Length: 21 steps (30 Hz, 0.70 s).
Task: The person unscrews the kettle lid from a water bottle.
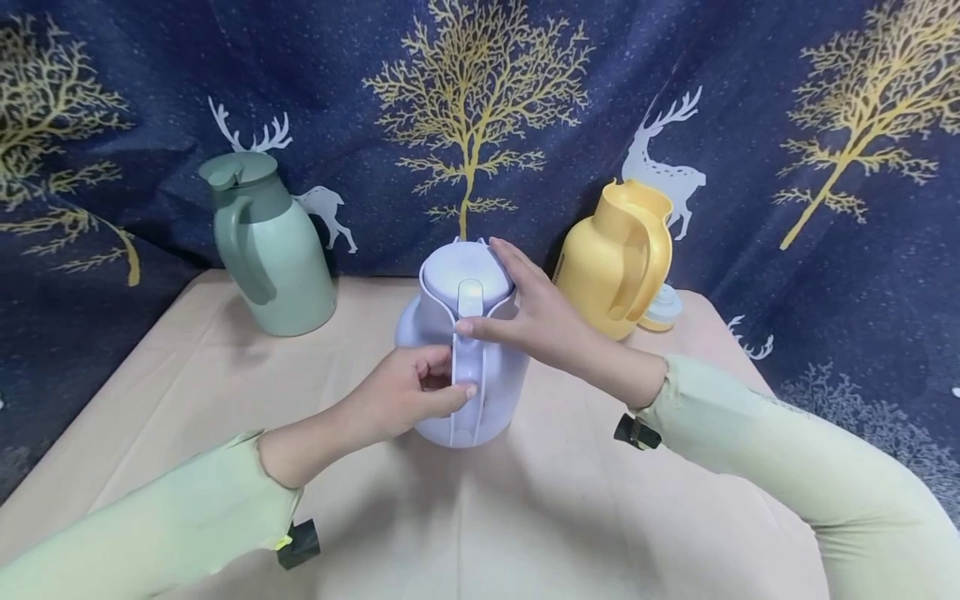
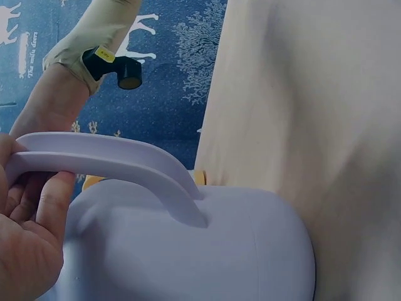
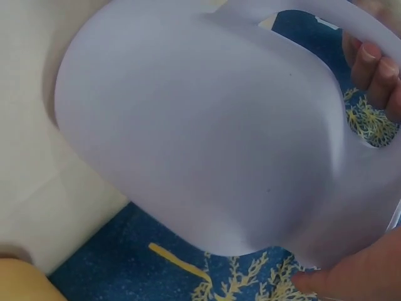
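A lavender thermos jug (image 1: 498, 392) stands on the table in front of me, its handle toward me. My left hand (image 1: 408, 392) grips that handle (image 1: 468, 367) from the left, thumb lying across it. In the left wrist view, fingers pass through the handle loop. My right hand (image 1: 536, 308) clasps the top of the jug from the right. Its thumb rests at the upper end of the handle, just below the pale lever of the lid (image 1: 457, 267), and its other fingers reach along the right side of the rim. The lid sits in the jug's mouth.
A green thermos jug (image 1: 285, 258) with its lid on stands at the back left of the table (image 1: 360, 508). At the back right is a yellow jug (image 1: 585, 267) with an uncovered mouth. Beside it lies a pale round lid (image 1: 663, 307). A dark patterned cloth (image 1: 315, 50) hangs behind.
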Tool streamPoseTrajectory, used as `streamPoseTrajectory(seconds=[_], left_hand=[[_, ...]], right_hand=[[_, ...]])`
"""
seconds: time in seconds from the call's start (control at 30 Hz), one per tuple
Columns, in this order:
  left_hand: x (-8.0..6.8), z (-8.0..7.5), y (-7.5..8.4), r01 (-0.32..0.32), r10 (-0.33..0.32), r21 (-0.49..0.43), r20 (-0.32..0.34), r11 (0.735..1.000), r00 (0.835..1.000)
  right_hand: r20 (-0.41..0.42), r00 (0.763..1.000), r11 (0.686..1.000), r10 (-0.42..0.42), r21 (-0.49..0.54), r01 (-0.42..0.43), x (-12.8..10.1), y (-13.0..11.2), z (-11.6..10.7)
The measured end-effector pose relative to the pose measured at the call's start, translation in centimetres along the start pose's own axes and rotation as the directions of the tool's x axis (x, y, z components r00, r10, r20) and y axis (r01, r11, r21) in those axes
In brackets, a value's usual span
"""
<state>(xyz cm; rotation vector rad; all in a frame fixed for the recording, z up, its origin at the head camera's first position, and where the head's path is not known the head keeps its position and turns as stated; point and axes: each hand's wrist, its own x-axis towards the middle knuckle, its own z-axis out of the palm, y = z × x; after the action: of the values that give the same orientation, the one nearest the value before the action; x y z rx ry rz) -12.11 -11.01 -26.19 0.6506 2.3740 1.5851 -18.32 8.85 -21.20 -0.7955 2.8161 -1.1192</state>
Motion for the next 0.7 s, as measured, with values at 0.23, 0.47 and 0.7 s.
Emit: streamPoseTrajectory(seconds=[0.23, 0.47, 0.7], left_hand=[[0.2, -0.1, -0.3, -0.009, 0.009, 0.025, 0.004, 1.000, 1.000], [0.2, 0.0, -0.6, -0.017, 0.017, 0.028, 0.014, 0.999, 1.000], [0.2, -0.1, -0.6, -0.030, 0.029, 0.024, 0.035, 0.999, 0.999]], right_hand=[[-0.055, 0.998, 0.999, 0.026, 0.020, -0.025, 0.3, -0.5, 0.8], [-0.097, 0.995, 0.999, -0.009, 0.036, 0.012, 0.5, -0.2, 1.3], [-0.113, 0.993, 0.997, -0.024, 0.076, 0.033, 0.4, -0.1, 1.5]])
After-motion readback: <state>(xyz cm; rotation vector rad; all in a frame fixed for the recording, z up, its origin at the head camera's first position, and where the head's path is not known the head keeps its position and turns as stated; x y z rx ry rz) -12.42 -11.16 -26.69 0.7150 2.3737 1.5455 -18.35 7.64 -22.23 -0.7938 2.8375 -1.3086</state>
